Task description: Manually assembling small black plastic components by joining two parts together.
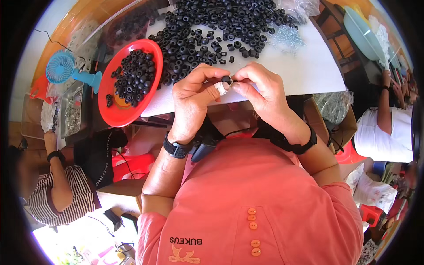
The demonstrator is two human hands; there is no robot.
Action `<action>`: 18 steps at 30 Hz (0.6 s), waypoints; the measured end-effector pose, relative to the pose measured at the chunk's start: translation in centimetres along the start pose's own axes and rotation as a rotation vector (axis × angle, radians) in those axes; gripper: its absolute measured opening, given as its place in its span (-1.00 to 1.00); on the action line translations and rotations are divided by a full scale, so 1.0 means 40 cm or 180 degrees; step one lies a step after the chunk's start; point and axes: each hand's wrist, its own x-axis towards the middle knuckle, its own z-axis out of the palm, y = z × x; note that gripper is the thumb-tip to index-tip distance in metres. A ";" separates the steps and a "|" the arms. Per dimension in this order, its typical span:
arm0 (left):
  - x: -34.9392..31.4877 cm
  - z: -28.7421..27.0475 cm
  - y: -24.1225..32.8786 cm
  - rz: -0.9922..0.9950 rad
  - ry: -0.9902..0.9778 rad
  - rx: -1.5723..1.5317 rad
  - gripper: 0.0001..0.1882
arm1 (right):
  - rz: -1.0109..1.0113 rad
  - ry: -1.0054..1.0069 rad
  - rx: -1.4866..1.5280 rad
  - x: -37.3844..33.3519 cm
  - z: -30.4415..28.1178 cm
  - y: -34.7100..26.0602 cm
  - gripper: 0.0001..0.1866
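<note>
Between the thumb and fingers of my left hand is a small round black plastic part, held over the front edge of the white table. White tape wraps my left thumb. My right hand pinches close against the part from the right; what its fingertips grip is too small to make out. Beyond my hands spreads a big heap of similar black parts. At the left, a red plastic bowl holds many more of them.
A pile of tiny silvery pieces lies on the white table at the right. A blue fan stands at the left beside a metal tray. Persons sit on both sides, and an open carton with clear plastic stands right of my lap.
</note>
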 end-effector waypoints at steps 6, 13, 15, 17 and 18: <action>-0.001 0.001 -0.003 0.0034 0.0004 -0.0037 -0.78 | -0.0007 0.0005 0.0006 0.001 -0.001 -0.001 -0.86; 0.000 0.001 -0.008 0.0046 0.0018 -0.0087 -0.77 | 0.0034 -0.0013 -0.0024 0.000 0.001 -0.002 -0.84; 0.000 0.002 -0.008 0.0045 0.0018 -0.0096 -0.77 | 0.0038 -0.0020 -0.0024 0.000 0.001 -0.001 -0.84; 0.000 0.004 -0.006 0.0050 0.0025 -0.0019 -0.77 | 0.0043 -0.0014 -0.0041 0.000 0.000 0.000 -0.84; 0.000 0.004 -0.005 0.0049 0.0028 -0.0016 -0.77 | 0.0042 -0.0016 -0.0036 0.000 0.000 0.000 -0.84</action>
